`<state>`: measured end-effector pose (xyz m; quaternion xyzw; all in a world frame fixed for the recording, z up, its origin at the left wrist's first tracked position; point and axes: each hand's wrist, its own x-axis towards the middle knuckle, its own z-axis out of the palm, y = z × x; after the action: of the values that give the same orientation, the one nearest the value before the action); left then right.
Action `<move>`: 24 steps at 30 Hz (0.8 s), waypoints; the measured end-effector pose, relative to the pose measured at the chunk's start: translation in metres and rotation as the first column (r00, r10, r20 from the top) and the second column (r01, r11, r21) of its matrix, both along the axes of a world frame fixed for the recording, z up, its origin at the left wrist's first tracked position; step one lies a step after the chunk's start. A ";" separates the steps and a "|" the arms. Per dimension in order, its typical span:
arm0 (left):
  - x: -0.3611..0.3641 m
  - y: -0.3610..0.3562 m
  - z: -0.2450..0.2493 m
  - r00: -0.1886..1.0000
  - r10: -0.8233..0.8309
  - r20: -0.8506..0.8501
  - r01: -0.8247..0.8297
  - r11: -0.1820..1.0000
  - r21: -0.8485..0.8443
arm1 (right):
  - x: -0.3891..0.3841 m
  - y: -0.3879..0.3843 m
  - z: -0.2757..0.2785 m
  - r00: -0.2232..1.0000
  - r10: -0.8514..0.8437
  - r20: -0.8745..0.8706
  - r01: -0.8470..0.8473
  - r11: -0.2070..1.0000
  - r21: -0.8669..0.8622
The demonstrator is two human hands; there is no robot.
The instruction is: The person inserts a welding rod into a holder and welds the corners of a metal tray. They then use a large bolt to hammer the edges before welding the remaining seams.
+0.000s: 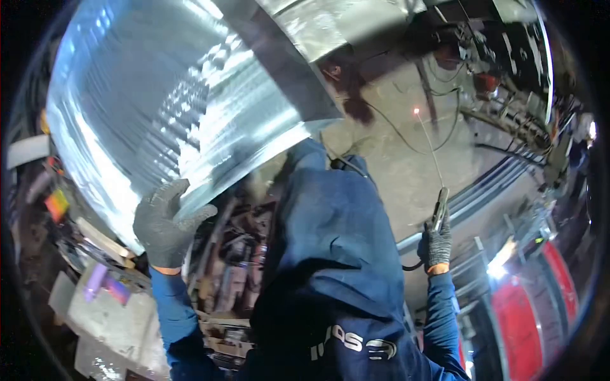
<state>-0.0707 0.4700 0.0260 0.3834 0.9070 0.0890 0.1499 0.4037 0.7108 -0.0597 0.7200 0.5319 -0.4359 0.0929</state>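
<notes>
Keep the thin red-tipped rod (433, 151) clear of the large shiny silver sheet (146, 95) at the grey-gloved left hand (164, 228), grip unclear, the grey-gloved right hand (438, 246) closed around the slim metal holder (440, 208)

The gloves (166, 222) are dark grey with orange cuffs (438, 269); the sleeves (441, 311) and clothing (337, 235) are blue, with white lettering (352, 343). Silvery blue sheet (159, 95), streaked white; red panels (516, 324); grey-beige floor (397, 152); white-hot orange-red rod tip (417, 111).
</notes>
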 end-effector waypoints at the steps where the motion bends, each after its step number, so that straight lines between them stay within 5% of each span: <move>1: -0.005 -0.009 -0.003 0.998 -0.056 0.000 0.056 0.997 0.051 | 0.013 0.002 -0.006 1.000 -0.021 0.016 0.022 0.997 -0.069; 2: -0.007 -0.012 -0.001 0.982 -0.174 -0.073 0.174 0.985 -0.014 | 0.016 0.003 -0.009 0.994 0.094 0.059 -0.088 0.992 -0.089; 4: -0.016 -0.022 -0.006 0.989 -0.129 0.072 0.126 0.991 0.045 | 0.023 0.007 -0.016 0.938 0.320 0.135 -0.303 0.944 -0.128; 6: -0.018 -0.026 -0.002 0.983 -0.154 0.104 0.152 0.988 0.035 | 0.060 0.009 -0.035 0.997 -0.036 0.071 0.049 0.979 -0.200; 9: -0.020 -0.037 -0.008 0.977 -0.166 0.132 0.157 0.985 0.076 | -0.028 0.005 0.003 0.864 -0.487 0.127 0.501 0.854 -0.139; 12: -0.031 -0.034 -0.012 0.941 -0.251 0.225 0.203 0.955 0.215 | -0.045 0.005 0.011 0.882 -0.462 0.097 0.471 0.874 -0.118; 19: -0.033 -0.033 -0.007 0.945 -0.201 0.258 0.176 0.977 0.118 | -0.078 0.005 0.013 0.932 -0.328 0.153 0.343 0.935 -0.089; 21: -0.026 -0.033 -0.007 0.958 -0.120 0.262 0.100 0.991 0.089 | -0.078 0.002 0.016 0.921 -0.386 0.050 0.389 0.914 -0.113; 24: -0.026 -0.022 -0.006 0.966 -0.129 0.225 0.103 0.987 0.125 | -0.070 -0.002 0.016 0.972 -0.236 0.007 0.236 0.969 -0.078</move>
<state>-0.0964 0.4479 0.0198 0.4305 0.8527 0.1753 0.2383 0.3333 0.7085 -0.0436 0.7736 0.4249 -0.4651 0.0681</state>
